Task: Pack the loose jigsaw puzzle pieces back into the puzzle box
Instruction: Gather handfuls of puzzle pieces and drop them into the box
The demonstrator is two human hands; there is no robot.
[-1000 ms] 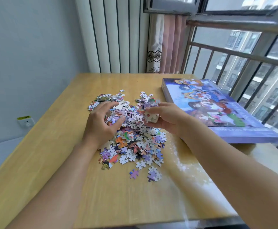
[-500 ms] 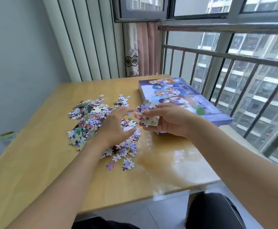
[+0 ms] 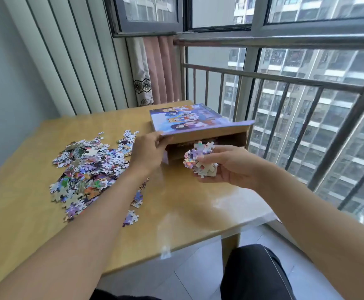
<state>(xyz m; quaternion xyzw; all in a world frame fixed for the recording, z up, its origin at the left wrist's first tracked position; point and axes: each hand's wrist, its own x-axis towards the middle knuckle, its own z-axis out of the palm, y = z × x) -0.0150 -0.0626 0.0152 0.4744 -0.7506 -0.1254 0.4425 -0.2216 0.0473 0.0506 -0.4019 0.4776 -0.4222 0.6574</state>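
A heap of loose jigsaw pieces (image 3: 85, 167) lies on the left half of the wooden table (image 3: 176, 213). The purple puzzle box (image 3: 198, 135) sits at the table's far right, its illustrated lid (image 3: 187, 118) tilted up at the near edge so the brown inside shows. My left hand (image 3: 147, 151) grips the lid's near left corner and holds it up. My right hand (image 3: 226, 165) hovers just in front of the opening, palm up, closed around a handful of pieces (image 3: 198, 159). A few pieces are visible inside the box.
Stray pieces (image 3: 133, 211) lie near my left forearm. A metal railing (image 3: 285, 87) and windows stand right behind and beside the box. The table's right edge drops to a tiled floor; my dark-clad knee (image 3: 256, 271) is below the near edge.
My left hand left the heap and lifted the box lid's near edge. My right hand carried its handful of pieces rightward to the opening. The view turned right.
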